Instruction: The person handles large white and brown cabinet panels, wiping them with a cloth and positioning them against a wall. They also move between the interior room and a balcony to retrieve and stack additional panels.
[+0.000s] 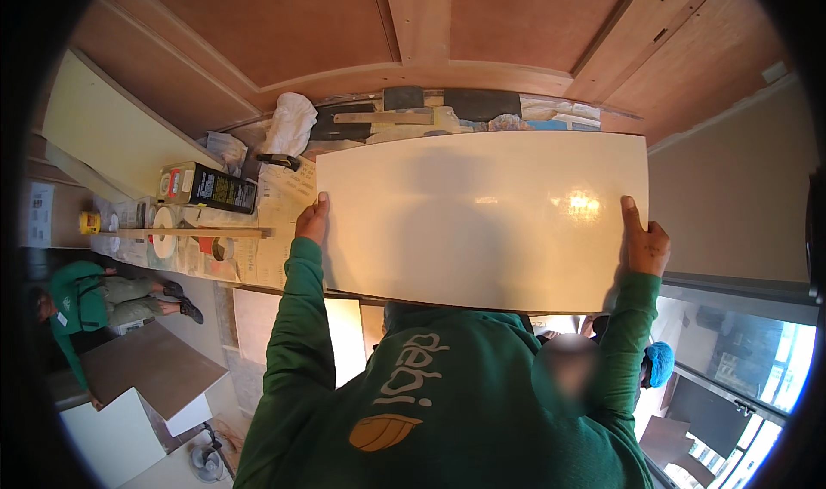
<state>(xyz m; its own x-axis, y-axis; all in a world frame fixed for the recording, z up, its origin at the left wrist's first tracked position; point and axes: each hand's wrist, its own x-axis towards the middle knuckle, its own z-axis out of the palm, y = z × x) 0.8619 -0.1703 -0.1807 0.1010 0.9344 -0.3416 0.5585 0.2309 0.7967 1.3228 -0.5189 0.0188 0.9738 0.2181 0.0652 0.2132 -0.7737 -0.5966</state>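
A glossy white rectangular board (482, 222) spans the work surface in front of me. My left hand (311, 218) grips its left edge with the thumb lying over the face. My right hand (644, 239) holds the right edge, fingers wrapped round it. Left of the board are a black-labelled metal can (215, 188), a black tool (278, 161), a white roll (164, 231) and a thin wooden strip (194, 233) on paper sheets (288, 184).
Wooden panelling (508, 24) runs behind the counter, with dark sheets (482, 104) and a white bag (291, 123). A co-worker (82, 300) at left holds a brown board (151, 369). Another person in a blue cap (658, 364) is lower right, near a window (757, 360).
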